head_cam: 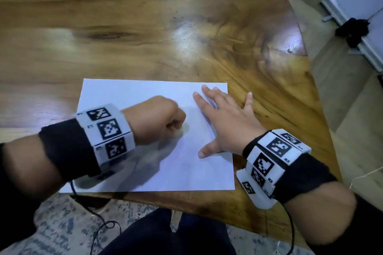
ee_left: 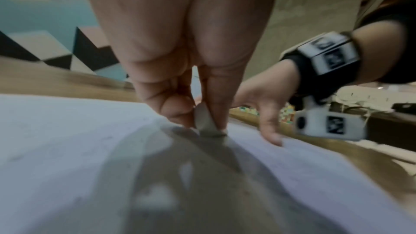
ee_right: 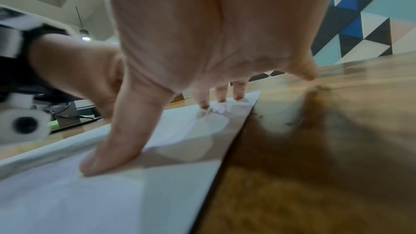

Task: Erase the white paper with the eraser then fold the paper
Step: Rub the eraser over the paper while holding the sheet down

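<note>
A white sheet of paper (head_cam: 145, 97) lies flat near the front edge of the wooden table (head_cam: 145, 27). My left hand (head_cam: 165, 118) is curled over the middle of the sheet and pinches a small grey-white eraser (ee_left: 206, 122), whose tip touches the paper (ee_left: 67, 140). In the head view the eraser is hidden under that hand. My right hand (head_cam: 223, 118) lies spread with straight fingers on the right side of the sheet; its thumb and three fingers press the paper (ee_right: 67, 202), and the little finger rests on the wood beside it.
The table's right edge (head_cam: 306, 64) slants away beside my right hand, with floor beyond. A white board on a stand (head_cam: 356, 16) sits on the floor at the far right. My legs (head_cam: 165, 236) and a cable lie below the table's front edge.
</note>
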`<state>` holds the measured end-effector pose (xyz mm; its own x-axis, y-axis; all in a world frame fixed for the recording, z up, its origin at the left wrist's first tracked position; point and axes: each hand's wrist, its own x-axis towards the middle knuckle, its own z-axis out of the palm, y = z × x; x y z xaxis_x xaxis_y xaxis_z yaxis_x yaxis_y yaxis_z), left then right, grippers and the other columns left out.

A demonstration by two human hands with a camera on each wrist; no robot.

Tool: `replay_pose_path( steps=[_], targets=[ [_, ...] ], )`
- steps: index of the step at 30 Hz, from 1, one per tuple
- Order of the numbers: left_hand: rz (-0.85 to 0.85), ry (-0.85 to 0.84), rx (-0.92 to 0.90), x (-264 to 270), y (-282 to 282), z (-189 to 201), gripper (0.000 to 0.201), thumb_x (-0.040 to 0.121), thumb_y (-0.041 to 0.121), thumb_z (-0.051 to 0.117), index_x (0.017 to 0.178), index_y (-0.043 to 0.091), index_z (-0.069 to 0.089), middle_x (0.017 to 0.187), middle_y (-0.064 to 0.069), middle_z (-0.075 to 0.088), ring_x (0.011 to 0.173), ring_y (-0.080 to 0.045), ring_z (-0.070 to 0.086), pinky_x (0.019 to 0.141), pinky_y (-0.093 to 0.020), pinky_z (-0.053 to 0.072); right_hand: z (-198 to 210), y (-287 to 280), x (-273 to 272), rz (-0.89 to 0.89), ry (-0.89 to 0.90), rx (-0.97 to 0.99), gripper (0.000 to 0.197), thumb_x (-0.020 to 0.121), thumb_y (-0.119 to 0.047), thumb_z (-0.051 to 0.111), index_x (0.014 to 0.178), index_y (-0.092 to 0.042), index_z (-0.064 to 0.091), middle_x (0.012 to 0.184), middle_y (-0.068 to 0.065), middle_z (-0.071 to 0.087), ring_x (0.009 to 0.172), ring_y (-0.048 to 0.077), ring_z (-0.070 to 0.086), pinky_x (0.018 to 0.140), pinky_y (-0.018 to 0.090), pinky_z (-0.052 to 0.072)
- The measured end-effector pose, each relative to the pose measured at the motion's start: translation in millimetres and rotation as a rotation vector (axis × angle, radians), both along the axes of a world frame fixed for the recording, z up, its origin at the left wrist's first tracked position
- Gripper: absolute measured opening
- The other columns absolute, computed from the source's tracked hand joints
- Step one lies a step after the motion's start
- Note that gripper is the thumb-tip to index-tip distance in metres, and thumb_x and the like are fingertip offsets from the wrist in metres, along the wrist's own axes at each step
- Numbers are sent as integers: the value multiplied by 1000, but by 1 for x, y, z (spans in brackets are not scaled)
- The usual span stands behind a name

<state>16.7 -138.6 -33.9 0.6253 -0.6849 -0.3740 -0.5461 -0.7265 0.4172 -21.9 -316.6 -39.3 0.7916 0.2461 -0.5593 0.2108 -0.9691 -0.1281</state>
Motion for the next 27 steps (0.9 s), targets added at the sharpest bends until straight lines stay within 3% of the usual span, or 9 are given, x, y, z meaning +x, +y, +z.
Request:
replay_pose_path(
  steps=[2, 6, 9, 12, 15, 19, 23, 25, 27],
  targets=[
    [39, -6, -15, 5, -1, 2, 5, 75, 20, 63, 78, 16, 65, 70, 3, 54, 67, -17, 46, 63, -21, 30, 0, 0, 0, 1, -10, 6, 128, 58, -70, 70, 146, -36, -17, 154, -14, -24, 143, 10, -19, 105, 71, -7],
    [226, -192, -101, 33, -26, 4, 11, 77, 15, 62, 85, 8, 67, 73, 1, 52, 71, -17, 44, 62, -21, 26, -1, 1, -1, -8, -32, 12, 131, 57, -68, 72, 147, -32, -16, 155, -14, -20, 144, 10, -16, 108, 68, -7],
    [138, -149, -107, 22, -23, -1, 7, 77, 15, 61, 76, 9, 64, 70, -2, 53, 68, -20, 45, 60, -26, 26, 0, 1, 0, -11, -34, 9, 134, 56, -69, 71, 148, -27, -16, 155, -13, -19, 144, 11, -14, 108, 66, -10],
    [-23, 16, -47, 2, -8, -4, 7, 76, 19, 63, 78, 12, 66, 77, -6, 63, 70, -19, 50, 65, -27, 39, 0, 1, 1, -1, -33, 4, 134, 57, -69, 71, 148, -24, -16, 156, -12, -20, 144, 11, -14, 108, 66, -11],
    [53, -25, -63, 16, -15, -1, 12, 76, 21, 65, 86, 14, 68, 84, -5, 67, 72, -16, 49, 65, -22, 33, 1, 2, 0, 2, -36, -3, 134, 57, -68, 72, 148, -24, -17, 155, -13, -21, 144, 11, -15, 108, 65, -12],
    [114, -179, -104, 38, -31, -1, 10, 76, 14, 65, 85, 9, 66, 82, -8, 63, 73, -24, 49, 63, -23, 26, -1, 1, 0, -2, -40, 8, 135, 56, -69, 71, 147, -25, -19, 155, -13, -21, 143, 10, -17, 109, 63, -13],
    [-69, -14, -14, 10, -9, 0, 7, 76, 17, 62, 80, 11, 63, 83, -7, 63, 75, -23, 52, 68, -27, 38, -2, -1, 0, 0, -40, 20, 134, 58, -69, 71, 148, -25, -18, 155, -13, -22, 143, 10, -18, 109, 61, -16],
    [-50, 44, 6, 7, -4, 0, 9, 77, 21, 63, 82, 13, 64, 81, -5, 62, 75, -20, 52, 69, -26, 40, -2, 0, 0, 1, -40, 23, 134, 58, -68, 71, 148, -24, -18, 155, -13, -23, 143, 10, -18, 109, 60, -16],
    [45, -28, -42, 19, -12, 0, 10, 78, 19, 63, 85, 12, 65, 78, -4, 58, 76, -23, 54, 68, -25, 38, -1, 0, -1, 7, -38, 22, 133, 59, -68, 71, 148, -25, -18, 155, -13, -23, 143, 10, -19, 109, 60, -16]
  ],
)
